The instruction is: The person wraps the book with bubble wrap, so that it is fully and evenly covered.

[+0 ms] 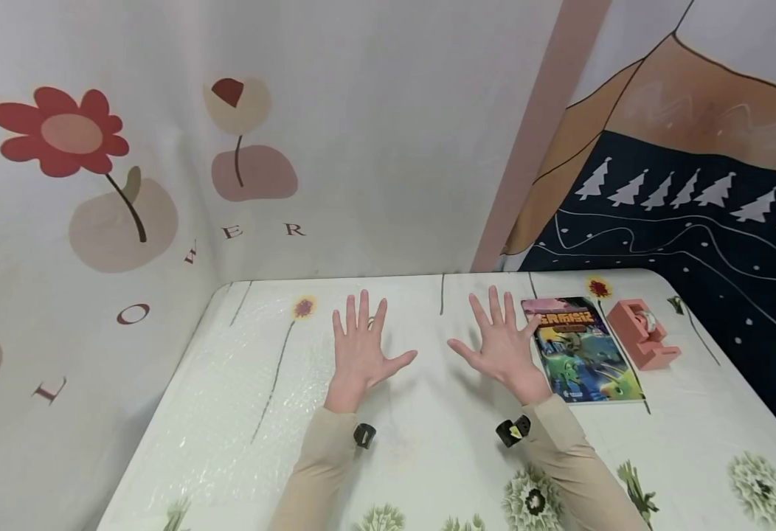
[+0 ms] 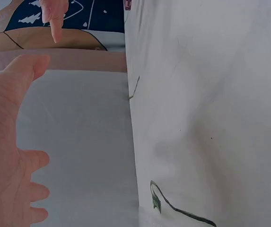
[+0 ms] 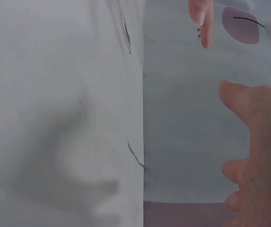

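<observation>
Both hands are held over the white flower-print table, fingers spread and palms down, with nothing in them. In the head view the left hand (image 1: pixel 359 354) is left of the middle; a ring shows on one finger. The right hand (image 1: pixel 502 346) is to its right, thumb pointing toward the left hand. Its little finger overlaps the edge of a colourful book (image 1: pixel 583 354) in that view; whether they touch I cannot tell. Shadows on the cloth suggest both hands are raised. The wrist views show the left hand (image 2: pixel 7 127) and the right hand (image 3: pixel 263 142) with thumbs extended.
A pink tape dispenser (image 1: pixel 643 335) with a roll of tape stands right of the book. The tablecloth (image 1: pixel 401 442) has printed flowers, and a shiny clear sheet (image 1: pixel 229 413) covers its left side. Printed curtains (image 1: pixel 375 147) hang behind the table and at both sides.
</observation>
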